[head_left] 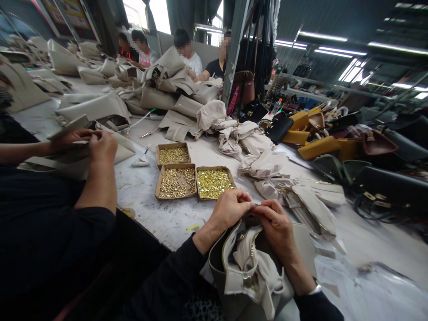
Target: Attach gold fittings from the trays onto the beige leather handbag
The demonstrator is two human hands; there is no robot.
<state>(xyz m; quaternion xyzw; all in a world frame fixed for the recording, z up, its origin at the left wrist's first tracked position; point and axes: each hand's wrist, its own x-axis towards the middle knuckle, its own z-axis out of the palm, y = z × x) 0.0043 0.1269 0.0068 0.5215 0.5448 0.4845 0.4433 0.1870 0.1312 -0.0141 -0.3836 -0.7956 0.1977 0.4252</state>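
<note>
A light beige handbag stands tilted at the table's front edge, its mouth turned up. Inside it show a pale lining and a gold-toothed zipper. My left hand pinches the bag's far rim, fingers closed. Close beside it, my right hand grips the same rim, thumb and fingertips pressed together. Whether a small part sits between the fingertips is hidden. Just beyond my left hand lies a cardboard tray of shiny gold studs.
Two more trays, one of round gold pieces and one behind it, adjoin the first. A co-worker's hands handle beige pieces at left. Beige bag parts pile up behind; mustard and dark bags crowd the right.
</note>
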